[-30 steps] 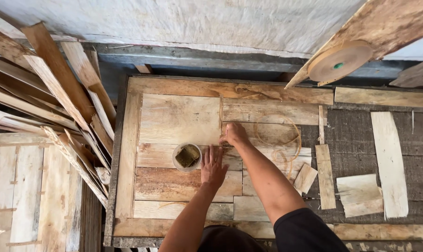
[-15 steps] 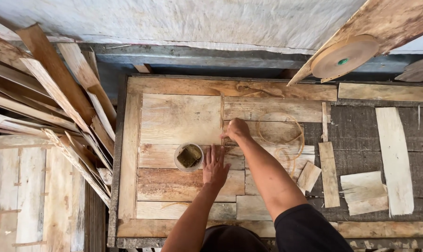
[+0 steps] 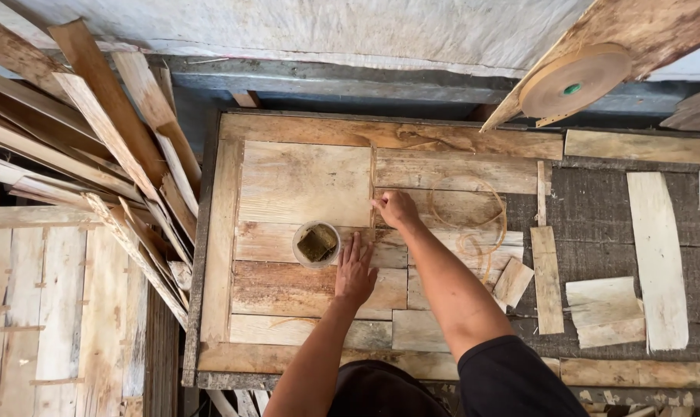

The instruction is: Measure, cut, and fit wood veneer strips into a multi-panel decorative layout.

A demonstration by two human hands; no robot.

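The left hand (image 3: pixel 355 272) lies flat, fingers spread and pressed on the wooden veneer panel (image 3: pixel 304 232), gripping nothing, just beside a small round cup (image 3: pixel 316 244) that holds a brownish sponge-like pad. The right hand (image 3: pixel 396 208) rests with fingertips pinched down on a seam between veneer pieces near the panel's middle; whether it has hold of the thin tape strip (image 3: pixel 372 181) running up along that seam toward the desk's far edge cannot be told. A loose curl of tape (image 3: pixel 474 224) lies just right of that hand. Toward the desk's (image 3: pixel 597 208) right edge lie scattered veneer offcuts (image 3: pixel 605 309). A tape roll (image 3: pixel 574 81) hangs on a slanted board at the far right corner. Stacked wood slats (image 3: pixel 95 170) lean off the left edge.
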